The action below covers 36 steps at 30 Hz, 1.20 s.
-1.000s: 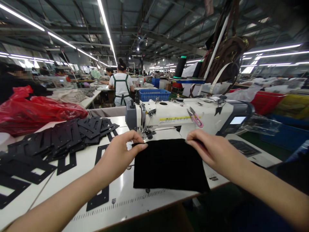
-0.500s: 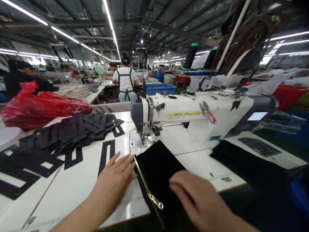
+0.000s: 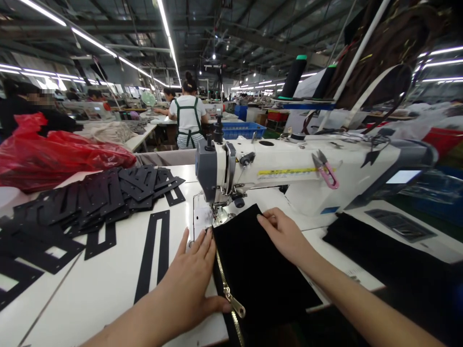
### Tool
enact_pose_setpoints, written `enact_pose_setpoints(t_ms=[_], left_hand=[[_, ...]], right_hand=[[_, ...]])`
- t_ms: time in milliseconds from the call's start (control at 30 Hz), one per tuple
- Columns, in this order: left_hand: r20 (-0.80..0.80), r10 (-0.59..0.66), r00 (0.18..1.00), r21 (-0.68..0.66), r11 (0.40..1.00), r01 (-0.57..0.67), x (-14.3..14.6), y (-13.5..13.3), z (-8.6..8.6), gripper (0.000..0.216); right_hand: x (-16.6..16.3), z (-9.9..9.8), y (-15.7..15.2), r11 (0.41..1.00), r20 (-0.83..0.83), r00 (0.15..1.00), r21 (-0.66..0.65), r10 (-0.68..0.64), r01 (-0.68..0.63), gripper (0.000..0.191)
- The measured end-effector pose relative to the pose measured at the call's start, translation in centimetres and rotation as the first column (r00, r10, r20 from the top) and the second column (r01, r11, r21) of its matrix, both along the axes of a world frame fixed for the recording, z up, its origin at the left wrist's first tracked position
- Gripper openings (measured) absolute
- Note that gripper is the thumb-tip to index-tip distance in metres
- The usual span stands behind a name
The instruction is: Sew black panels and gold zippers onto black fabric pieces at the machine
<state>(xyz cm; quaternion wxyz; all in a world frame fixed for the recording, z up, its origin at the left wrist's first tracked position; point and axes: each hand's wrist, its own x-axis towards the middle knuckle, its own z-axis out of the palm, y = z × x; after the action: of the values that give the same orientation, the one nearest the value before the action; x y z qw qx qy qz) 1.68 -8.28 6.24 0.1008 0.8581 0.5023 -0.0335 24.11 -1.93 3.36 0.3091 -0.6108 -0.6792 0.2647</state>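
Observation:
A black fabric piece point(image 3: 260, 260) with a gold zipper point(image 3: 221, 270) along its left side lies on the sewing table, its far edge close to the needle area of a white sewing machine point(image 3: 289, 161). My left hand point(image 3: 193, 274) rests flat with fingers stretched along the zipper side; its thumb touches the cloth near the gold zipper pull point(image 3: 234, 303). At the far right edge of the fabric, my right hand point(image 3: 284, 233) pinches the cloth between thumb and fingers. The fabric's near end falls over the table's front edge into shadow.
Several black frame-shaped pieces point(image 3: 108, 193) are heaped at left, with one single frame piece point(image 3: 162, 246) beside my left hand. Behind them sits a red plastic bag point(image 3: 65, 156). Pink-handled snips point(image 3: 327, 171) rest against the machine arm. More black cloth point(image 3: 383, 246) lies at right. A person point(image 3: 188, 113) stands ahead.
My right hand has moved forward from the near part of the fabric to its far right edge. The fabric's far end has shifted right, and my left thumb has come onto the zipper side.

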Motion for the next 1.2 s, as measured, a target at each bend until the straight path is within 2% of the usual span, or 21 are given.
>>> enact_pose_setpoints(t_ms=[100, 200, 267, 300, 433, 567, 700, 767, 833, 933, 1100, 1200], left_hand=[[-0.02, -0.021, 1.0, -0.033, 0.999, 0.02, -0.2, -0.1, 0.0, 0.099], [0.004, -0.032, 0.999, -0.04, 0.999, 0.032, -0.2, 0.0, -0.2, 0.105], [0.016, -0.028, 0.999, -0.016, 0.999, 0.028, -0.1, 0.0, -0.4, 0.108], [0.011, -0.027, 1.0, -0.003, 1.0, 0.027, -0.1, 0.1, -0.5, 0.108], [-0.045, -0.061, 0.997, 0.025, 0.998, 0.062, -0.2, 0.2, -1.0, 0.106], [-0.046, -0.107, 0.993, 0.04, 0.993, 0.109, -0.7, 0.1, -1.3, 0.105], [-0.034, -0.1, 0.994, 0.03, 0.994, 0.101, -0.8, 0.5, -1.3, 0.115], [-0.032, -0.086, 0.996, 0.02, 0.996, 0.087, -0.7, 0.9, -1.2, 0.118], [-0.022, -0.087, 0.996, 0.027, 0.996, 0.087, -0.5, 1.3, -1.3, 0.118], [-0.032, -0.09, 0.995, 0.03, 0.995, 0.091, -0.4, 1.9, -1.6, 0.119], [-0.058, -0.072, 0.996, 0.008, 0.997, 0.072, -0.3, 2.2, -1.7, 0.119], [-0.051, -0.066, 0.996, 0.003, 0.998, 0.067, -0.3, 2.2, -1.5, 0.121]], right_hand=[[0.1, 0.8, -1.8, 0.989, -0.066, 0.996, -0.128, 0.06, -0.068, 0.039], [0.2, 1.0, -2.7, 0.947, -0.245, 0.958, -0.244, 0.148, -0.208, 0.035], [0.3, 0.8, -2.9, 0.934, -0.331, 0.928, -0.249, 0.168, -0.257, 0.03], [0.4, 0.5, -2.9, 0.941, -0.315, 0.935, -0.236, 0.163, -0.244, 0.029], [0.9, -0.9, -3.3, 0.985, 0.001, 0.993, -0.12, 0.122, -0.121, 0.023], [0.9, -0.9, -2.9, 0.987, 0.17, 0.974, -0.087, 0.148, -0.134, 0.022], [0.1, 0.1, 0.6, 0.994, 0.277, 0.957, -0.094, 0.085, -0.061, 0.043], [-0.5, 0.2, 2.5, 0.999, 0.326, 0.945, -0.049, 0.035, -0.02, 0.044], [-0.9, -0.3, 3.7, 1.0, 0.404, 0.915, 0.015, -0.005, -0.001, 0.032], [-1.1, -1.3, 3.8, 0.994, 0.549, 0.832, 0.109, -0.071, 0.013, 0.018], [-0.6, -1.0, 2.3, 0.967, 0.703, 0.692, 0.252, -0.164, -0.027, 0.026], [-0.9, -0.6, 1.3, 0.93, 0.73, 0.666, 0.334, -0.154, -0.151, 0.037]])
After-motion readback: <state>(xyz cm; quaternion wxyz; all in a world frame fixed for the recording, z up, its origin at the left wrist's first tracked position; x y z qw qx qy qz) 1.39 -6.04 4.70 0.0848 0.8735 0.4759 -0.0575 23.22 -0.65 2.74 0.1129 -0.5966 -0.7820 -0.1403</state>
